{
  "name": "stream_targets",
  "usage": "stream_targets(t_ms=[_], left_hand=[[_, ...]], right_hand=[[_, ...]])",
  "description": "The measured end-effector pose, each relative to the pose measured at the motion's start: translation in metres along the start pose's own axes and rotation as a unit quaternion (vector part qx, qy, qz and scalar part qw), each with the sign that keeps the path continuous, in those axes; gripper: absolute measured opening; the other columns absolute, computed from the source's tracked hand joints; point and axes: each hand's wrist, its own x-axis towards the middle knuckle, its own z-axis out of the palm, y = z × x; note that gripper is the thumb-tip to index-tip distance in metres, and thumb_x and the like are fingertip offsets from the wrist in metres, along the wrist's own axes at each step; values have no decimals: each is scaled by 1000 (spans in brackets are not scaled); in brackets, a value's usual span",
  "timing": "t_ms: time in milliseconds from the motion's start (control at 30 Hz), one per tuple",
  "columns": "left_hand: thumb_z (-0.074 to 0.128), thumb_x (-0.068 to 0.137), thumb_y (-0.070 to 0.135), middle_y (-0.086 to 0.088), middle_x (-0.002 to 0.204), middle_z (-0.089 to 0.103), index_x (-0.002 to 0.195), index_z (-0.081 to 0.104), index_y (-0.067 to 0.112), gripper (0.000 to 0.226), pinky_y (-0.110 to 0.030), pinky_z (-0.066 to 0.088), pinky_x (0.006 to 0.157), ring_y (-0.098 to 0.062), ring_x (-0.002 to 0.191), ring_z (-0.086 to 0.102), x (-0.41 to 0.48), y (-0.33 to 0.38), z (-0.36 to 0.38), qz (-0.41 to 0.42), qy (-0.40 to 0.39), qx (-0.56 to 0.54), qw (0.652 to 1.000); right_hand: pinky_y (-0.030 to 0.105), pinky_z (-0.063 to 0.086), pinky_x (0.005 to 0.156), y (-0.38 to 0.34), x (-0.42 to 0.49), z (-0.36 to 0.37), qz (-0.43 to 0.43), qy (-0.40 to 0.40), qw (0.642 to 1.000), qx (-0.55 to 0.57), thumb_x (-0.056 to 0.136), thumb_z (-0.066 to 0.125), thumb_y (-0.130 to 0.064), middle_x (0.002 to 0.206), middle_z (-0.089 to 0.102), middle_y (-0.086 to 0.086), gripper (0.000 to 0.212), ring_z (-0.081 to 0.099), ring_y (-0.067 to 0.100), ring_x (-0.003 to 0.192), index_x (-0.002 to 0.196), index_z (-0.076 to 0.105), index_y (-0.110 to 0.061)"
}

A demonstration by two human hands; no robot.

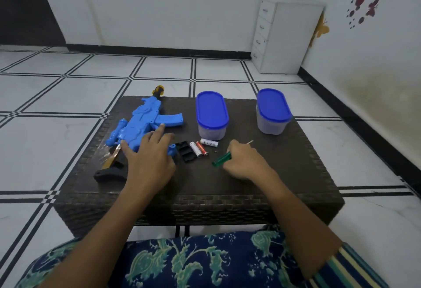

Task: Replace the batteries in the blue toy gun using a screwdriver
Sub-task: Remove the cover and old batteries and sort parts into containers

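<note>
The blue toy gun lies on the left of the dark wicker table, muzzle pointing away. My left hand rests flat on its rear part, fingers spread. A black battery cover lies just right of that hand. Three loose batteries lie beside the cover. My right hand is closed around a screwdriver with a green handle; its thin shaft tip pokes out past the fingers.
Two clear containers with blue lids stand at the back of the table. A black stock piece lies at the table's left front. A white drawer unit stands by the far wall. Tiled floor surrounds the table.
</note>
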Motion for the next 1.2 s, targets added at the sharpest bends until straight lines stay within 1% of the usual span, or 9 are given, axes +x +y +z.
stream_targets(t_ms=[200, 333, 400, 500, 633, 833, 967, 1067, 1200], left_hand=[[60, 76, 11, 5, 125, 63, 100, 68, 23, 28, -74, 9, 104, -17, 116, 55, -6, 42, 15, 107, 39, -28, 993], [54, 78, 17, 11, 115, 65, 92, 69, 26, 23, -67, 5, 108, -14, 111, 57, -4, 55, 20, 118, 25, -40, 992], [56, 80, 17, 12, 116, 64, 96, 68, 27, 23, -60, 6, 111, -12, 113, 55, -3, 57, 21, 122, 11, -57, 991], [60, 79, 12, 8, 118, 65, 105, 67, 26, 30, -45, 34, 103, -15, 111, 57, 1, 55, 18, 143, 8, -131, 981], [56, 81, 18, 3, 110, 67, 108, 64, 22, 29, -37, 52, 79, -17, 100, 61, 22, 66, 5, 206, 20, -207, 956], [55, 87, 23, 0, 112, 66, 107, 63, 18, 22, -42, 51, 82, -18, 101, 60, 97, 147, 4, 357, -51, -111, 926], [55, 87, 30, 1, 122, 62, 123, 58, 21, 38, -42, 47, 91, -20, 110, 56, 153, 186, 23, 390, -128, -9, 912], [54, 89, 38, 1, 116, 65, 122, 59, 23, 36, -40, 47, 89, -20, 103, 57, 174, 198, 34, 431, -162, 79, 884], [54, 91, 38, -1, 90, 68, 100, 67, 16, 27, -34, 46, 74, -18, 80, 55, 176, 211, 36, 483, -136, 112, 858]], right_hand=[[45, 51, 90, 9, 5, 6, -58, -30, 997, 27, 91, 54, -24, 117, 60, 7, 27, 59, 24, 101, 117, 48, -21], [44, 53, 92, 19, 8, 5, -86, -39, 992, 78, 87, 59, -20, 126, 59, 3, 43, 61, 20, 103, 128, 51, -26], [42, 56, 87, 27, 10, 1, -91, 17, 988, 123, 85, 63, -19, 114, 65, 0, 38, 63, 16, 91, 121, 57, -26], [36, 57, 79, 45, 10, -10, -65, 190, 958, 203, 84, 69, -17, 86, 64, -3, 34, 62, 13, 80, 116, 62, -21], [36, 48, 96, 80, 27, -17, -3, 411, 876, 254, 72, 83, -23, 125, 54, 7, 70, 49, 23, 118, 132, 49, -12], [48, 37, 113, 110, 64, -16, 69, 370, 849, 370, 56, 93, -39, 153, 35, 9, 122, 33, 27, 142, 151, 22, -12], [36, 55, 91, 122, 80, -14, 37, 365, 834, 412, 47, 94, -41, 123, 62, 1, 98, 60, 19, 112, 130, 47, -17], [15, 50, 75, 131, 81, -15, 4, 355, 831, 428, 56, 94, -22, 108, 64, -6, 76, 63, 13, 97, 119, 53, -22], [25, 55, 79, 136, 81, -17, -5, 353, 828, 435, 59, 92, -21, 109, 67, -3, 73, 65, 13, 95, 121, 55, -21]])
